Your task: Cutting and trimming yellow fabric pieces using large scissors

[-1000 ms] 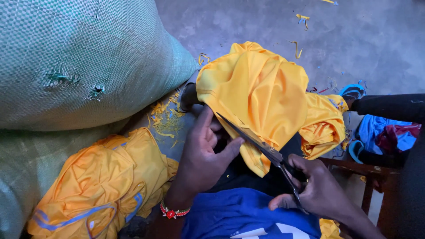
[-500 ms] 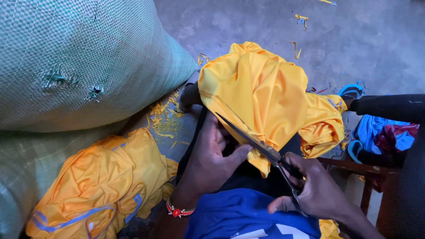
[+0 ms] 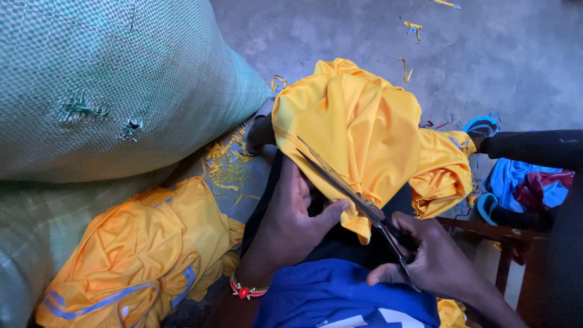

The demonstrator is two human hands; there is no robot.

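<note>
A yellow garment (image 3: 358,127) is draped over my knee. My left hand (image 3: 294,215), with a red bead bracelet at the wrist, pinches its lower edge between thumb and fingers. My right hand (image 3: 434,261) grips the handles of metal scissors (image 3: 340,182). The long blades lie along the left edge of the yellow cloth, pointing up and to the left. My blue shirt (image 3: 340,297) fills the bottom of the view.
Two big green woven sacks (image 3: 103,79) lie at the left. A heap of orange garments (image 3: 139,255) sits below them. Yellow cloth scraps (image 3: 228,167) litter the concrete floor. More yellow cloth (image 3: 446,173), blue cloth (image 3: 516,182) and a wooden stool (image 3: 498,234) are at the right.
The scissors have slid a little further up along the cloth edge. My left hand shifted its hold on the hem slightly. The garment has barely moved.
</note>
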